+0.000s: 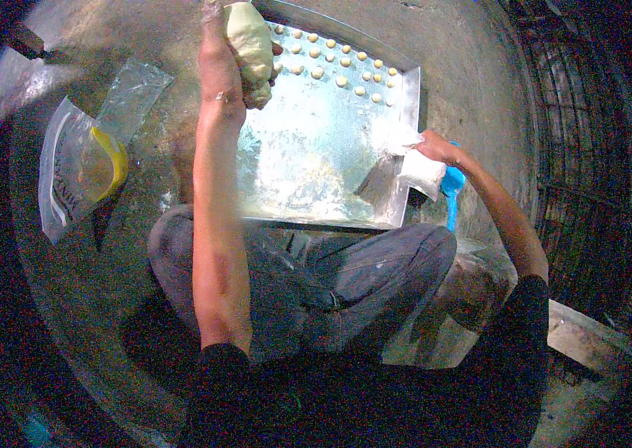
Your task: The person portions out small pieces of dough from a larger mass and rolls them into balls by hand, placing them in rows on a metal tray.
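My left hand (222, 70) is closed around a big pale lump of dough (250, 42), held over the far left part of a shallow metal tray (316, 134). The lump's lower end is uneven, and most of my fingers are behind it. Several small dough balls (341, 82) lie in loose rows across the tray's far side. At the tray's right rim, my right hand (438, 148) grips the upper part of a clear plastic bag of white powder (423, 171). Just beside that bag is a blue plastic scoop (452, 185), its handle pointing towards my knee.
On the floor to the left lie a clear plastic bag (72, 168) with printing, a yellow curved object (114, 162) and another clear plastic sheet (135, 95). My bent legs (383, 263) border the tray's near edge. Dark metal bars (584, 140) stand at the right.
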The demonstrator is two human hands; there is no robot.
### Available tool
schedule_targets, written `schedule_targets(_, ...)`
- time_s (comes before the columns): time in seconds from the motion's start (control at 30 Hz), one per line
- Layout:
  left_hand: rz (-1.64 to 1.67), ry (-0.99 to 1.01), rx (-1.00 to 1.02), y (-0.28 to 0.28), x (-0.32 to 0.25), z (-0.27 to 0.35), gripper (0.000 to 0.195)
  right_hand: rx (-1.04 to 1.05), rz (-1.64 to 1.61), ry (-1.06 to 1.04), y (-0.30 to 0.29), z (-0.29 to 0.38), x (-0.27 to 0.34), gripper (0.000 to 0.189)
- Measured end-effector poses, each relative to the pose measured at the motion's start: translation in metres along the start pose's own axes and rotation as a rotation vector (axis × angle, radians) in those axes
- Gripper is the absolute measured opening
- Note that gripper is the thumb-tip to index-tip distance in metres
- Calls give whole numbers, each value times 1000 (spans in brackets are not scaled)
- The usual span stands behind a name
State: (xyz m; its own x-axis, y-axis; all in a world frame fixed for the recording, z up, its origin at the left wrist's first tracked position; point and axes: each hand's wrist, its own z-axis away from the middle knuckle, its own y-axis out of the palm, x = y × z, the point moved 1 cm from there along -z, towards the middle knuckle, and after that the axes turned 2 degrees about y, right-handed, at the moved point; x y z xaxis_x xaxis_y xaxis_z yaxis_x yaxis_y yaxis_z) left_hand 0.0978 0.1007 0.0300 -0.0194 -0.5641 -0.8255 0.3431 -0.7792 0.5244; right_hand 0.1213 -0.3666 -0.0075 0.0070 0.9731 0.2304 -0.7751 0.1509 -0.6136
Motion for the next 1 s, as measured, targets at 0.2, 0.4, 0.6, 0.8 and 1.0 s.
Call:
schedule_targets(0.2, 61, 4, 8, 7, -4, 2, 66, -37, 129, 22, 2, -11, -11, 28)
schedule_targets(0.4, 99, -31, 30, 19, -17, 16, 54, 84, 294, -49, 6, -5, 11, 38)
schedule_targets(0.6, 18, -3, 10, 4, 0, 2, 65, 57, 66, -118, 1, 4, 23, 32)
schedule_targets(0.8, 4, -16, 13, 3, 3, 1, 64, 22, -89, 15, 3, 2, 7, 32)
schedule_targets(1.0, -10, -12, 16, 2, -1, 2, 64, -80, -95, -7, 7, 4, 21, 27)
